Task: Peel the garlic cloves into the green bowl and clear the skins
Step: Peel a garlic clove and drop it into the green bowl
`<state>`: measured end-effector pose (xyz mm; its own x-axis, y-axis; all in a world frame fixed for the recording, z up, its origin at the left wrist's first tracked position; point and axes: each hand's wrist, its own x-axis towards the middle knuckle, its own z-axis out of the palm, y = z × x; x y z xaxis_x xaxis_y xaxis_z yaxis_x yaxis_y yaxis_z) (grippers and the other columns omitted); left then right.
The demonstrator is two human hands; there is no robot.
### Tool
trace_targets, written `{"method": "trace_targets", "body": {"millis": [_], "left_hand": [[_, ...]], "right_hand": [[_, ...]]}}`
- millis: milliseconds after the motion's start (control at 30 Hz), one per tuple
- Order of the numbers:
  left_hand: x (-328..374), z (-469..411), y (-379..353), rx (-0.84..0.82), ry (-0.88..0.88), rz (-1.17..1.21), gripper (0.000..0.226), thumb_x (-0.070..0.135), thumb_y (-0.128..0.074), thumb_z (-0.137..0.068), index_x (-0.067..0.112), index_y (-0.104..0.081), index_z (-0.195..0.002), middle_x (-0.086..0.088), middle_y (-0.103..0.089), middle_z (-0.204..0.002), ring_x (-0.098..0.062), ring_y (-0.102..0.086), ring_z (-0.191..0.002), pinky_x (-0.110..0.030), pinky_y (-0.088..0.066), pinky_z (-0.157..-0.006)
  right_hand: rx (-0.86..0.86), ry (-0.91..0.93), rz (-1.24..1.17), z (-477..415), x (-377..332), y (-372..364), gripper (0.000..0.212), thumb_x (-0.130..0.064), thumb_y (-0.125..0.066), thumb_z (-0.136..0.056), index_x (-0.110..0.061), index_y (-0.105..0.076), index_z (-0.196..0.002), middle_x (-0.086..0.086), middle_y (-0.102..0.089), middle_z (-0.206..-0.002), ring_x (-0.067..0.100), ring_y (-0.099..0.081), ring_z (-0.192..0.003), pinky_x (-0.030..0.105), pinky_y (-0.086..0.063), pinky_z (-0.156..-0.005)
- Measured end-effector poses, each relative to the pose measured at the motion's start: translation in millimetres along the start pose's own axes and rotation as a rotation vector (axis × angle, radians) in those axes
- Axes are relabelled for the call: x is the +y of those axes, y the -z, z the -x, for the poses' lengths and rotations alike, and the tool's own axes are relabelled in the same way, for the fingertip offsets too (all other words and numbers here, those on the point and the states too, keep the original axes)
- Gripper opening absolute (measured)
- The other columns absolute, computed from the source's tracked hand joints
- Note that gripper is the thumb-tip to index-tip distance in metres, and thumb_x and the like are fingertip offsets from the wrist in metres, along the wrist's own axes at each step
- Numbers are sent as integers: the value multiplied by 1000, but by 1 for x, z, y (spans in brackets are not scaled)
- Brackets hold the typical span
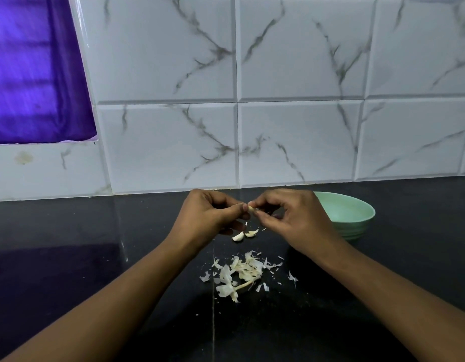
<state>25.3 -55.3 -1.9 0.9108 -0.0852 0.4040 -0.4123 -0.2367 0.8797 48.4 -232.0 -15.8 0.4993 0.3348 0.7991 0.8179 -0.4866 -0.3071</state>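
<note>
My left hand (210,218) and my right hand (291,218) meet above the black counter and pinch one small garlic clove (251,209) between their fingertips. Just below them two loose cloves lie on the counter: one (238,236) on the left, one (252,233) beside it with skin on. A heap of papery garlic skins and a stem (241,273) lies nearer to me. The pale green bowl (356,218) stands to the right, partly hidden behind my right hand; its inside looks bare where I can see it.
The black counter (95,257) runs to a white marble-patterned tiled wall (278,126) just behind the hands. A purple curtain (35,74) fills a window at the upper left. Small skin flakes (292,277) lie scattered right of the heap.
</note>
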Motion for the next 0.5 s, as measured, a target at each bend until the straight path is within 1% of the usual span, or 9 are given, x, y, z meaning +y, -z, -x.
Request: {"method": "trace_targets", "body": {"millis": [100,233,300,367,500], "left_hand": [[-1,-1,-1,-4,9,22,13,10,-69,-84,10,-73,-72,-9,-74,-74,-19,-70,-66,-21,-52,-54],[-4,-1,-3,30,-19,36,12,10,-69,-84,9,-73,-73,-9,-74,-72,-15,-70,-65,-20,-51,-55],[-5,0,-3,40,-21,44,12,9,-68,-85,7,-73,-75,-10,-73,-72,-14,-70,-65,-19,-51,-55],[-5,0,-2,24,-4,64,11,10,-67,-86,7,-72,-77,-10,-74,-74,-14,-71,-67,-20,-52,-56],[-3,-1,2,-22,22,71,11,12,-66,-87,10,-71,-78,-7,-75,-78,-15,-72,-71,-22,-55,-60]], "right_hand": [[17,62,105,1,-2,0,15,-26,-65,-77,-15,-73,-83,-6,-69,-74,5,-63,-65,33,-55,-59],[45,94,164,2,-3,-1,12,-22,-65,-76,-14,-72,-81,-5,-68,-71,6,-62,-63,32,-54,-58],[54,79,125,2,-2,-3,8,-20,-68,-77,-14,-72,-80,-6,-70,-73,5,-63,-64,29,-54,-60],[49,19,31,1,0,-5,3,-17,-72,-79,-16,-72,-82,-7,-72,-76,4,-66,-67,24,-54,-64],[28,-75,-59,1,6,-5,7,-13,-75,-79,-17,-72,-83,-9,-72,-77,2,-66,-69,20,-53,-67]]}}
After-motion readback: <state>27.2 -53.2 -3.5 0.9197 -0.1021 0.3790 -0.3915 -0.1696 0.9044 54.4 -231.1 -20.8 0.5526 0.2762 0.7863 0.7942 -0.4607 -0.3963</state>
